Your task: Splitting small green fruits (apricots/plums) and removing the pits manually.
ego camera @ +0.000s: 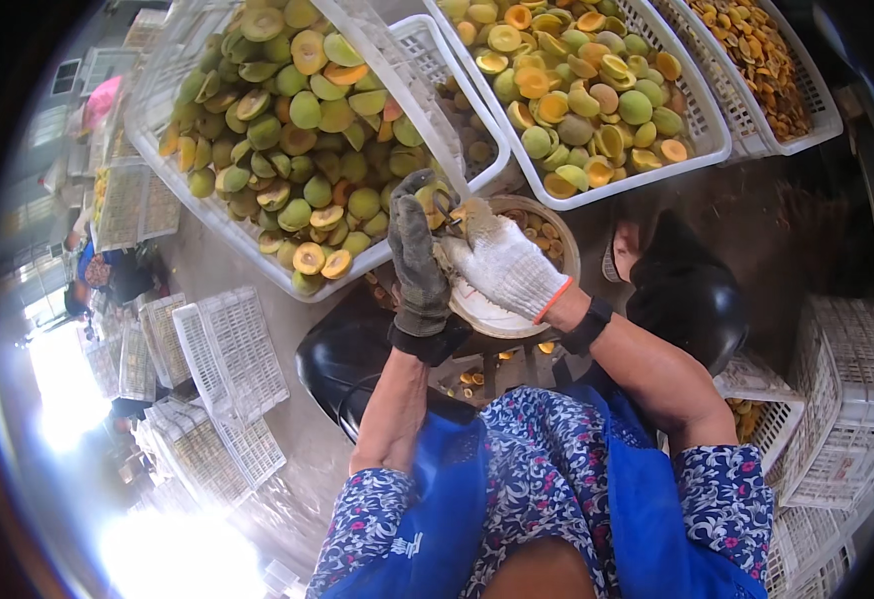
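My left hand (417, 258), in a dark grey glove, holds a yellow-green stone fruit piece (429, 205) near the corner of a large basket. My right hand (508, 262), in a white knit glove with an orange cuff edge, grips a small curved metal tool (448, 211) against that fruit. The tool's handle is hidden inside the glove. Just beneath both hands stands a round tub (573, 251) with brown-orange fruit stones (546, 233) in it. A large white plastic basket (205, 233) of green and yellow fruit halves (310, 150) lies beyond my left hand.
A second white basket (594, 196) holds whole and halved fruit. Farther right, another basket (804, 142) holds small orange-brown pieces. Empty crates (231, 352) stand at left, stacked crates (845, 404) at right. People (107, 269) are at the far left. Fruit scraps (471, 378) lie below the tub.
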The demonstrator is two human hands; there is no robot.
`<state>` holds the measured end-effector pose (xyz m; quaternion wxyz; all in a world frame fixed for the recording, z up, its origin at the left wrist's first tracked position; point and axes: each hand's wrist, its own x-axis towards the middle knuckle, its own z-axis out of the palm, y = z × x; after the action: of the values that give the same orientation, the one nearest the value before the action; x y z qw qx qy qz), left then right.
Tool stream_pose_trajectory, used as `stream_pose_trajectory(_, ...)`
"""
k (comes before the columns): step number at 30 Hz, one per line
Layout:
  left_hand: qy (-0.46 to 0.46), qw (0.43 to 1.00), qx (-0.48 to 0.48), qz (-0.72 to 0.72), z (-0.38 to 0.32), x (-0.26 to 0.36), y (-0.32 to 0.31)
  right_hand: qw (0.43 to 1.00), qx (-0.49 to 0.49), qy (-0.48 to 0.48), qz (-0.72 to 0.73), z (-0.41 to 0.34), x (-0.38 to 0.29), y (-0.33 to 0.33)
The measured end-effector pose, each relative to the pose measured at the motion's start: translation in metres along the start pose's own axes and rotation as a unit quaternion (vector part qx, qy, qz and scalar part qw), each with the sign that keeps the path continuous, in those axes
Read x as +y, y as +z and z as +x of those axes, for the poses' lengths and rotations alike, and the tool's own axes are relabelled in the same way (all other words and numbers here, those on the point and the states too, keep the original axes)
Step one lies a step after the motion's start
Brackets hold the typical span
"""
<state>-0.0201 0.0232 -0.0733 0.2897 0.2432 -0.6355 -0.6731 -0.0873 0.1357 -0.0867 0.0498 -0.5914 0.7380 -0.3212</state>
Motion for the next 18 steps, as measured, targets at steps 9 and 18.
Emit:
stream_pose_trajectory(9, 0.005, 0.998, -0.016, 0.061, -0.005, 0.001, 0.007, 0.988, -0.013, 0.031, 0.150, 0.003, 0.004, -0.016)
stream_pose_trajectory(18, -0.147, 0.977, 0.034, -0.154, -0.003, -0.003, 0.002, 0.953, -0.071, 0.119, 0.270, 0.000, 0.008, 0.004)
